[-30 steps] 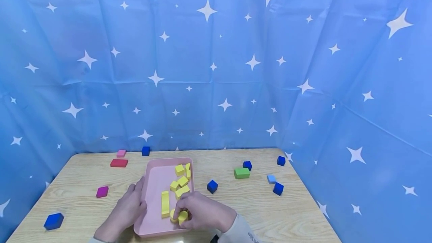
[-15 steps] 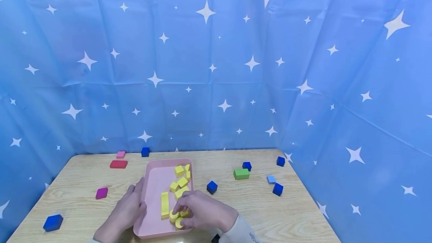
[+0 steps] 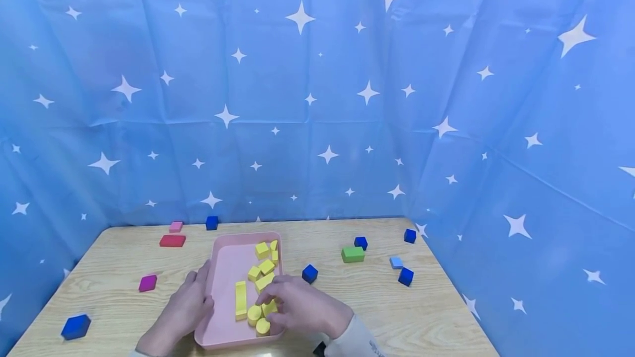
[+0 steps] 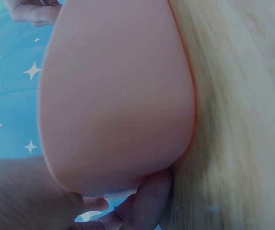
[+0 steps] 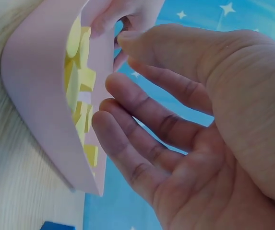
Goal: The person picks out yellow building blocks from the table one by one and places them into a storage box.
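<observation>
A pink tray (image 3: 223,280) lies near the front of the table, with several yellow blocks along its right side. My left hand (image 3: 184,304) grips the tray's left wall; in the left wrist view its fingers (image 4: 151,201) reach round the tray's edge. Over the front right corner of the tray, my right hand (image 3: 307,306) has its fingers loosely bent and apart, holding nothing. Close by its fingertips are a yellow cylinder (image 3: 263,328) and a second round yellow block (image 3: 254,314). A long yellow block (image 3: 240,301) lies to their left. The right hand partly hides another yellow block (image 3: 268,307).
Right of the tray are a green block (image 3: 353,254), a light blue block (image 3: 396,262) and several dark blue blocks, one near the tray (image 3: 310,273). Left of it lie a red block (image 3: 172,241), a magenta block (image 3: 148,283) and a blue block (image 3: 76,326). A starry curtain hangs behind.
My right hand has let go of the yellow cylinder at the tray's front corner and drawn slightly right, its fingers spreading. The left hand stays on the tray.
</observation>
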### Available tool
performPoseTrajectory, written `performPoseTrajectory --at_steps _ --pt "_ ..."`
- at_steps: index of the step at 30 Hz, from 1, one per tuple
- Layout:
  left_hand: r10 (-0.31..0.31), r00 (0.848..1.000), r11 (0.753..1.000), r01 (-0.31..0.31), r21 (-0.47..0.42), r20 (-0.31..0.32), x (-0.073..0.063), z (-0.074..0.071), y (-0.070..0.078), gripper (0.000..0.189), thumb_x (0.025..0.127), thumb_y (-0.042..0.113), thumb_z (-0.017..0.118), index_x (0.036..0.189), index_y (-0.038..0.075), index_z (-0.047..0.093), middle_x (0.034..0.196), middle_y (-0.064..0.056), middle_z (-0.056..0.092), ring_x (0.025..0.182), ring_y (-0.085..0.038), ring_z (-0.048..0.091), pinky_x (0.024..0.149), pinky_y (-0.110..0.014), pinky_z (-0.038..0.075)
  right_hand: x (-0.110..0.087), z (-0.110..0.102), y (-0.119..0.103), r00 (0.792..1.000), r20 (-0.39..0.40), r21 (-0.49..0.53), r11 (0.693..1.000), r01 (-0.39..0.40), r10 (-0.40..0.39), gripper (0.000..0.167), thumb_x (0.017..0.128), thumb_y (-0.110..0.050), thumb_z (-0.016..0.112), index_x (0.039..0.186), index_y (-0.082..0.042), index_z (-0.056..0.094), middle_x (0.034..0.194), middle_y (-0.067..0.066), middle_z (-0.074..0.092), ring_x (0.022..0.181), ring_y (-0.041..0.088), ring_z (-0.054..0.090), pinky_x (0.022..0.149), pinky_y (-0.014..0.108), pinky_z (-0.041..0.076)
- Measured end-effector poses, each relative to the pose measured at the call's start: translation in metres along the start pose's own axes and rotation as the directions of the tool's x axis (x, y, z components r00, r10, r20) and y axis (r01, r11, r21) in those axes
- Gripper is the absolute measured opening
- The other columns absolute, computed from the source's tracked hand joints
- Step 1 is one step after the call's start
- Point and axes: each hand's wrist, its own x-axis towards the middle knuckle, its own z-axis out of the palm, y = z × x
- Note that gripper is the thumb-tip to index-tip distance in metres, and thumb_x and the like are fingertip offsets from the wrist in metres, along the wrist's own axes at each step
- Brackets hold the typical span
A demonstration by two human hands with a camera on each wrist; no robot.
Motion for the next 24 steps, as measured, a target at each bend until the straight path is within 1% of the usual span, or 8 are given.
performPoseTrajectory --at_steps 3,5,10,12,14,16,18,24 --pt "-0.011 1.000 1.000 0.011 0.001 0.005 0.001 -0.001 -0.002 0.088 0.102 0.005 0.072 0.176 -0.015 0.028 0.147 -0.040 0.060 0.103 -0.029 0.071 0.103 -0.064 0.070 -0.004 -0.002 0.004 0.999 -0.031 0.013 1.000 -0.005 0.006 0.029 0.107 -0.017 0.085 0.136 -0.022 0.084 0.128 -0.010 0.081 0.106 0.000 0.068 0.090 0.015 0.059" --pt "-0.015 1.000 1.000 0.015 0.003 0.007 0.002 -0.001 -0.004 0.088 0.103 0.005 0.071 0.177 -0.015 0.028 0.147 -0.040 0.060 0.104 -0.030 0.071 0.105 -0.065 0.070 -0.007 -0.003 0.008 0.998 -0.057 0.014 1.000 -0.016 0.017 0.027 0.109 -0.016 0.082 0.136 -0.021 0.084 0.130 -0.009 0.081 0.111 0.001 0.070 0.093 0.016 0.061" --pt "-0.025 1.000 1.000 0.025 -0.006 0.014 0.003 -0.002 -0.008 0.087 0.103 0.005 0.071 0.177 -0.014 0.028 0.148 -0.039 0.059 0.105 -0.031 0.070 0.107 -0.067 0.068 -0.018 -0.006 0.020 0.992 -0.098 0.051 0.996 -0.080 0.084 0.023 0.113 -0.023 0.079 0.135 -0.024 0.083 0.132 -0.011 0.078 0.121 0.006 0.071 0.102 0.023 0.064" --pt "-0.030 0.999 0.999 0.030 -0.013 0.018 0.004 -0.002 -0.009 0.087 0.103 0.006 0.070 0.177 -0.014 0.028 0.148 -0.039 0.059 0.104 -0.031 0.070 0.107 -0.067 0.068 -0.023 -0.007 0.026 0.989 -0.109 0.063 0.994 -0.093 0.100 0.024 0.113 -0.026 0.078 0.137 -0.025 0.083 0.133 -0.010 0.078 0.124 0.009 0.072 0.103 0.025 0.065" --pt "-0.024 1.000 1.000 0.024 -0.013 0.017 0.005 -0.002 -0.010 0.087 0.103 0.006 0.071 0.177 -0.014 0.028 0.149 -0.040 0.059 0.107 -0.033 0.071 0.108 -0.068 0.067 -0.028 -0.008 0.033 0.987 -0.122 0.067 0.993 -0.094 0.102 0.025 0.114 -0.025 0.076 0.139 -0.023 0.082 0.136 -0.008 0.078 0.126 0.013 0.073 0.104 0.027 0.066" --pt "-0.017 1.000 1.000 0.017 -0.012 0.016 0.006 -0.003 -0.011 0.087 0.104 0.006 0.071 0.177 -0.014 0.028 0.153 -0.042 0.057 0.114 -0.037 0.072 0.111 -0.070 0.065 -0.032 -0.009 0.039 0.985 -0.135 0.073 0.992 -0.099 0.108 0.027 0.115 -0.024 0.075 0.141 -0.022 0.081 0.139 -0.006 0.078 0.127 0.015 0.074 0.103 0.027 0.067" --pt "-0.010 1.000 1.000 0.010 -0.010 0.016 0.007 -0.004 -0.012 0.087 0.104 0.007 0.072 0.176 -0.015 0.028 0.154 -0.042 0.057 0.117 -0.038 0.072 0.113 -0.071 0.064 -0.036 -0.010 0.044 0.983 -0.146 0.085 0.991 -0.103 0.115 0.027 0.116 -0.023 0.073 0.142 -0.021 0.080 0.141 -0.006 0.077 0.127 0.016 0.075 0.103 0.026 0.067" --pt "0.001 1.000 1.000 -0.001 -0.016 0.015 0.008 -0.008 -0.014 0.089 0.106 0.011 0.077 0.177 -0.014 0.029 0.147 -0.036 0.063 0.115 -0.036 0.074 0.109 -0.069 0.066 -0.046 -0.010 0.061 0.977 -0.174 0.116 0.988 -0.100 0.119 0.029 0.116 -0.020 0.072 0.144 -0.017 0.079 0.141 0.004 0.075 0.125 0.021 0.076 0.101 0.026 0.068"
